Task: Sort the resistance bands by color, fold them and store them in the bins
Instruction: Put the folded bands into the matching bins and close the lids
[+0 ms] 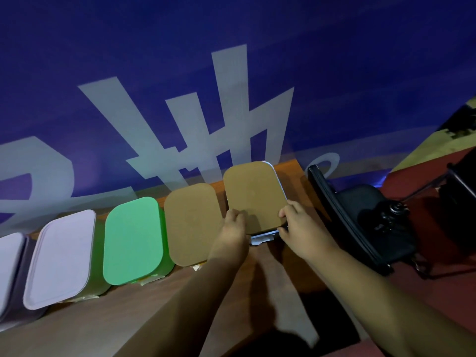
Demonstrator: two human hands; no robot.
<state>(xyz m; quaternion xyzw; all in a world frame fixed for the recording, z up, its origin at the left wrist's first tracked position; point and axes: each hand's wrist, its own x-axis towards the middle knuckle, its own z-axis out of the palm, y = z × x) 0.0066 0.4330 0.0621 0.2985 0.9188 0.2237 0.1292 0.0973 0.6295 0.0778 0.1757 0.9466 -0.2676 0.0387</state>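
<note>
Bins (pixel 144 266) stand in a row along the far edge of the table (pixel 154 305), each with a lid over it: at the left a purple bin (pixel 15 279) cut off by the frame, then a lilac lid (pixel 61 256), a green lid (pixel 131 238), a neighbouring lid (pixel 192 222) in brown, and at the right end the brown lid (pixel 253 191) that both hands hold. The left hand (pixel 233 228) curls its fingers over the near left corner of that brown lid, and the right hand (pixel 296 220) pinches the near right corner, thumb on top and fingers below. The lid sits tilted over a white bin (pixel 265 234), whose rim shows at the far and near edges, so it is not pressed flat. No bands are in view anywhere on the table. Judging by that, the sorting and folding look finished and the work is near its end, with this last lid to seat; it could equally be a bin about to be opened, and one frame does not settle that. What lies inside any bin is hidden by the lids, so whether the colours are matched cannot be checked. The room is dim, the lilac lid is blurred, and the dark chair (pixel 360 228) at the right is hard to make out.
</note>
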